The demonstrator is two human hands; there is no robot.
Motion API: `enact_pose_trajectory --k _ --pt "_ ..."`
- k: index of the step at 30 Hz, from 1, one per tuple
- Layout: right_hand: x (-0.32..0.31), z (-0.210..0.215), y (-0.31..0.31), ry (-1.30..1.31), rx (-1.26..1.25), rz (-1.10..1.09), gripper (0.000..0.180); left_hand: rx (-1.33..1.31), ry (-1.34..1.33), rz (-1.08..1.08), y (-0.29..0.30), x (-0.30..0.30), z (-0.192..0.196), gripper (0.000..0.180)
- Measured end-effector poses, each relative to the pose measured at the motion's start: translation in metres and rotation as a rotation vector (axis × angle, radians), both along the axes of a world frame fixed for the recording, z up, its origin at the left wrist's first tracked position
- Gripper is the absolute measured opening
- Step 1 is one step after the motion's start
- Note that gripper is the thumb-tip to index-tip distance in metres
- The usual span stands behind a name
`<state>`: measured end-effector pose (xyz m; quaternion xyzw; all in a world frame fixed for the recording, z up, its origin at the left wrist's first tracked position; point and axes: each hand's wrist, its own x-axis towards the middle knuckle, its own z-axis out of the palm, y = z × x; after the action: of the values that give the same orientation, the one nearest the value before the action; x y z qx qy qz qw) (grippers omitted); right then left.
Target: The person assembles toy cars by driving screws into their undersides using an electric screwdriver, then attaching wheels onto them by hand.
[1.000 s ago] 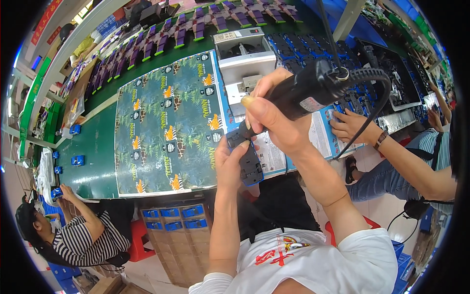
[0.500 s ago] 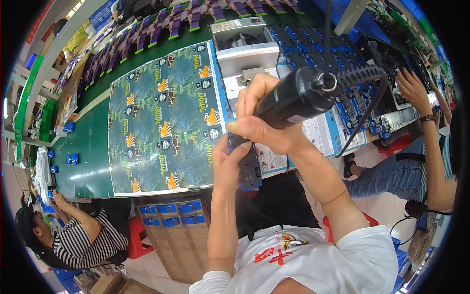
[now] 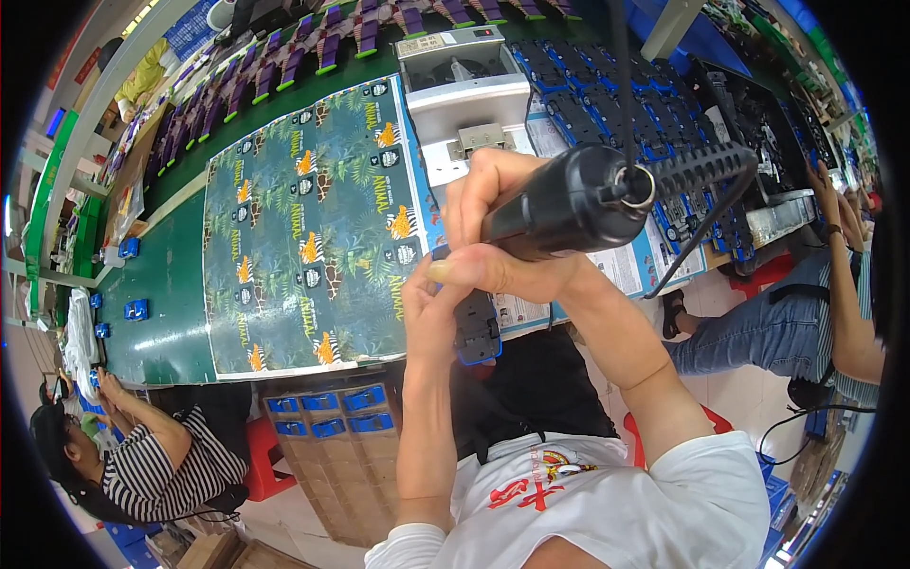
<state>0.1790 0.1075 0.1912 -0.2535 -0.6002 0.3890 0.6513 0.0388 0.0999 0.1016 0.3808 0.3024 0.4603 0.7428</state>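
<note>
My right hand (image 3: 493, 228) grips a black electric screwdriver (image 3: 578, 201) whose cable runs up and off to the right. Its tip points down at a small blue and black toy car chassis (image 3: 477, 327). My left hand (image 3: 431, 308) holds that chassis from the left, fingers wrapped on its side. Both hands are raised close to the camera, in front of the green workbench (image 3: 166, 294). The screwdriver's bit is hidden behind my right thumb.
A large printed sheet of jungle-pattern cards (image 3: 308, 223) lies on the bench. Behind my hands stands a white machine (image 3: 464, 90). Rows of blue toy chassis (image 3: 588, 95) lie to the right. A person in a striped shirt (image 3: 156, 465) sits lower left; another person (image 3: 839, 275) works at right.
Both hands with the screwdriver and chassis have come closer to the camera and slightly lower. The person at right has drawn their hand back toward the bench's edge.
</note>
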Motion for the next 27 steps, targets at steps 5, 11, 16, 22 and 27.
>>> enact_pose_trajectory --k 5,11,16,22,27 --pt "0.004 0.009 -0.007 0.038 0.042 -0.042 0.031 0.002 -0.01 0.003 -0.002 0.002 0.009 0.031" --pt "0.033 0.01 -0.034 0.339 -0.004 -0.126 0.017 -0.227 -0.09 -0.008 0.006 -0.014 -0.004 0.034" --pt "0.051 -0.023 -0.041 0.252 -0.128 -0.238 0.019 -0.361 -0.46 -0.057 0.006 -0.026 -0.007 0.053" --pt "0.056 -0.03 -0.041 0.256 -0.16 -0.307 0.019 -0.25 -0.298 -0.032 0.005 -0.018 -0.002 0.061" --pt "0.057 -0.03 -0.041 0.276 -0.165 -0.303 0.019 -0.242 -0.296 -0.011 0.005 -0.016 -0.006 0.06"
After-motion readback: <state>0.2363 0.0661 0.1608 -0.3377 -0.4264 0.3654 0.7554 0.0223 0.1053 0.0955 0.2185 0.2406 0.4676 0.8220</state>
